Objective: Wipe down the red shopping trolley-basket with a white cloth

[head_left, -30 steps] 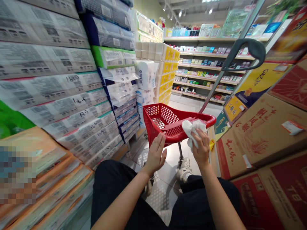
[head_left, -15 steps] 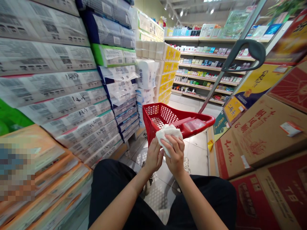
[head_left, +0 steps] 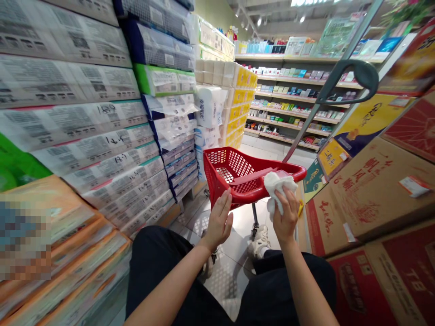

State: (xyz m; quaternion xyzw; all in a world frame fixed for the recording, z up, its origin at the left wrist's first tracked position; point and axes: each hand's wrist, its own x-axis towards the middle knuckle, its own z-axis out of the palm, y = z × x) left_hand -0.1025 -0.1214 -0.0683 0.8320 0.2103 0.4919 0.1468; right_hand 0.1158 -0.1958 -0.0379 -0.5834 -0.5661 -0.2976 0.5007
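**Cloth back on the basket's rim, right of centre**

Nearest to me, low in the middle of the frame, I've got my two forearms coming up over dark trousers. My right hand [head_left: 285, 217] has its fingers curled tight over a white cloth [head_left: 277, 183], a soft, crumpled wad, bunched and creased. Most of it bulges out above the fingertips, with a tail hanging down under the palm. The wad presses against the near right rim of the red basket [head_left: 224, 167], just right of centre.

My left hand [head_left: 219, 219] is flat, fingers straight and together, thumb out, gripping nothing, just beside the basket's near wall.

Half a second ago both hands were on the cloth at the basket's near left corner. Now the right hand has carried it across to the right rim and the left has let go.

Further back, the grey handle [head_left: 356, 77] rises at upper right. Stacked paper packs [head_left: 102, 136] fill the left, cardboard boxes [head_left: 370, 190] the right, and shelves [head_left: 295, 108] stand far off at top centre.
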